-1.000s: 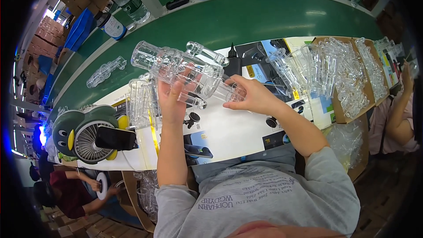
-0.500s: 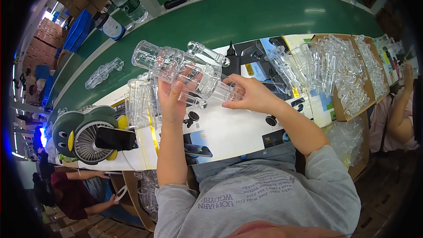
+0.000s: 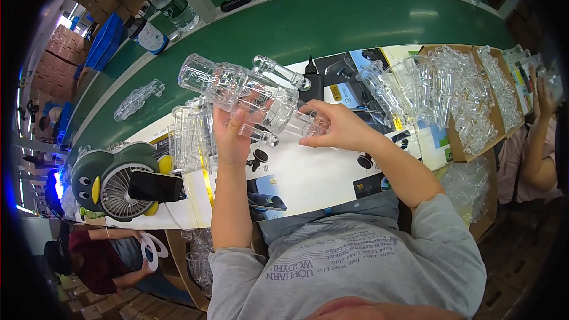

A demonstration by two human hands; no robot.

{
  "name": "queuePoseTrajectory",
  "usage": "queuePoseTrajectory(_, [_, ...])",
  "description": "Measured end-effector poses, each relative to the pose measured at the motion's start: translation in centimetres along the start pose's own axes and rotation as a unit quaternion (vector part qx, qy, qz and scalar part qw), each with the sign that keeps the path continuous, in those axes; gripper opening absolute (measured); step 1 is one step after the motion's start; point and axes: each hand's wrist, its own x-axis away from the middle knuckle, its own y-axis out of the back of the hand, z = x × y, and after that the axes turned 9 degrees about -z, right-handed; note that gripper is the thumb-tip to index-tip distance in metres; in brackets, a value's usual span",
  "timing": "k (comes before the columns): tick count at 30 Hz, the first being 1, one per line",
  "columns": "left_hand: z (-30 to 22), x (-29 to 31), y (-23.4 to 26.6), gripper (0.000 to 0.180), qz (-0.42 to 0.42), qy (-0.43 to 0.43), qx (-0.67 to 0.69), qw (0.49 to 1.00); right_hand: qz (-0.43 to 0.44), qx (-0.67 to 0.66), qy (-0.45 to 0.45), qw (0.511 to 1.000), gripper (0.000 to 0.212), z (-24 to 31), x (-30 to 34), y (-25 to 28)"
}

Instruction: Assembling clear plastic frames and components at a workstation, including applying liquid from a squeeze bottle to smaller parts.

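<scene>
A large clear glass vessel with side tubes (image 3: 228, 83) is held tilted over the white sheet, its wide open end toward the upper left. My left hand (image 3: 231, 136) is closed around its middle from below, the fingers partly showing through the glass. At the lower right end, my right hand (image 3: 344, 127) pinches a clear glass tube (image 3: 305, 121) that meets the vessel; whether it is a separate part I cannot tell. Just beyond the vessel stands a dark bottle with a pointed tip (image 3: 312, 80). Clear glass pieces (image 3: 186, 136) stand close to the left of my left hand.
On the right, more glass pieces (image 3: 409, 92) lie beside a cardboard box (image 3: 459, 148) of small glass parts. A penguin-shaped fan (image 3: 115, 181) with a phone (image 3: 155, 186) stands at left. One glass piece (image 3: 139, 99) lies on the green surface (image 3: 355, 18). Co-workers sit on both sides.
My hands and the vessel have hardly moved. The co-worker at lower left has raised a white ring-shaped item, and the one at right has lifted a hand with something clear.
</scene>
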Motion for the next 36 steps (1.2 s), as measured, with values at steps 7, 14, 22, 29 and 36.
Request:
queuePoseTrajectory(7, [0.1,0.0,0.0,0.072,0.005,0.001,-0.002,1.000,-0.002,-0.012,-0.002,1.000,0.056,-0.3,-0.1,-0.1])
queuePoseTrajectory(14, [0.5,0.0,0.2,0.069,0.001,0.015,-0.007,1.000,-0.011,0.006,0.010,1.000,0.056,-0.3,-0.2,-0.1])
queuePoseTrajectory(22, [1.1,-0.1,0.4,0.065,0.007,0.018,-0.003,1.000,-0.004,-0.009,-0.006,1.000,0.054,-0.6,-0.3,-0.1])
queuePoseTrajectory(29, [1.0,-0.1,0.7,0.067,0.011,0.029,-0.003,1.000,-0.007,-0.018,0.015,1.000,0.055,-0.9,-0.3,-0.2])
queuePoseTrajectory(36, [1.2,-0.2,0.9,0.068,0.007,0.030,-0.005,1.000,-0.025,-0.019,0.019,0.999,0.056,-1.2,-0.3,-0.6])
